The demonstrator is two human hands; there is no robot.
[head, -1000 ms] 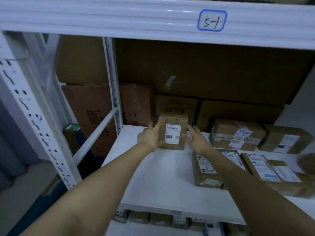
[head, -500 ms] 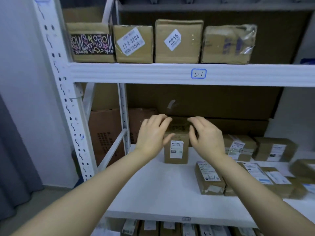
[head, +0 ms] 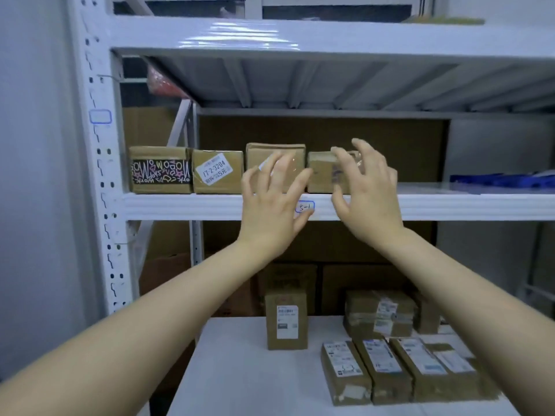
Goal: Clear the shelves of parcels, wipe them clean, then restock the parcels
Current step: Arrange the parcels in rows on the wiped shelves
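Several brown parcels stand in a row on the upper white shelf (head: 186, 205): one with a black patterned band (head: 160, 171), one labelled 17-2-3204 (head: 217, 172), a taller carton (head: 274, 157) and a taped carton (head: 321, 172). My left hand (head: 270, 202) is raised with spread fingers in front of the taller carton. My right hand (head: 366, 190) is raised with spread fingers in front of the taped carton. Both hands are blurred and hold nothing. Below, an upright parcel (head: 286, 319) stands alone on the lower shelf (head: 234, 370).
More labelled parcels (head: 387, 367) lie flat at the lower shelf's right, with a stacked one (head: 380, 316) behind. Large cartons (head: 360, 283) line the back. A white perforated post (head: 99, 163) frames the left. A blue object (head: 504, 180) lies on the upper shelf's right.
Both hands let go of the upright parcel on the lower shelf and rose to the upper shelf's parcels. The view tilted upward.
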